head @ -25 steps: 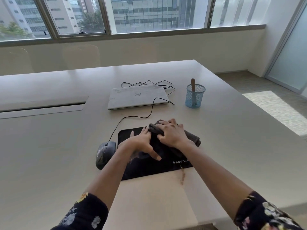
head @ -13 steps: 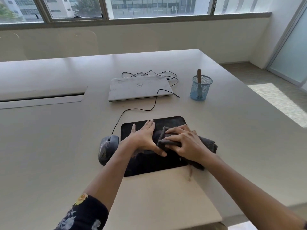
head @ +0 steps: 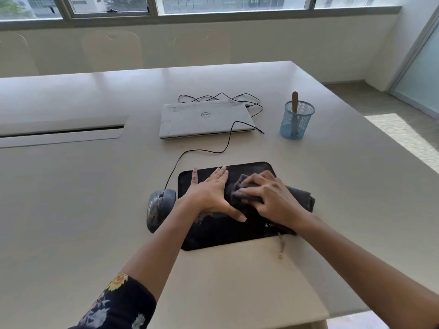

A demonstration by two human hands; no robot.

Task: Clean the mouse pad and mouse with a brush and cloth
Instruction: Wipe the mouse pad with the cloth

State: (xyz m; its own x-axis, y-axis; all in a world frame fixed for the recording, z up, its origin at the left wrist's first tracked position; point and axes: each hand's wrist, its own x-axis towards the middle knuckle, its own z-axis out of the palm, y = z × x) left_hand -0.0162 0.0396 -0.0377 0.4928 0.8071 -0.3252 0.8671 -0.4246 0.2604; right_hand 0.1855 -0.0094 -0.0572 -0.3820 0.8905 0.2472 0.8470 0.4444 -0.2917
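Lying near the worktop's [head: 83,198] front edge, the black mouse pad [head: 213,236] carries the grey cloth [head: 301,198] on its right part, where the right grip [head: 273,200] curls its fingers round the bunched fabric. The left grip [head: 209,193] presses flat on the pad's middle, fingers straight and spread. The mouse [head: 159,207] sits just beside the pad's left edge, and the brush [head: 294,100] stands in a blue mesh cup [head: 297,124] near the closed laptop [head: 204,117].

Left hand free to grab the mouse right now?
Probably yes. The left hand lies flat on the mouse pad, holding nothing; the right hand grips the cloth. The mouse sits just off the pad's left edge beside the left wrist, nothing between them.
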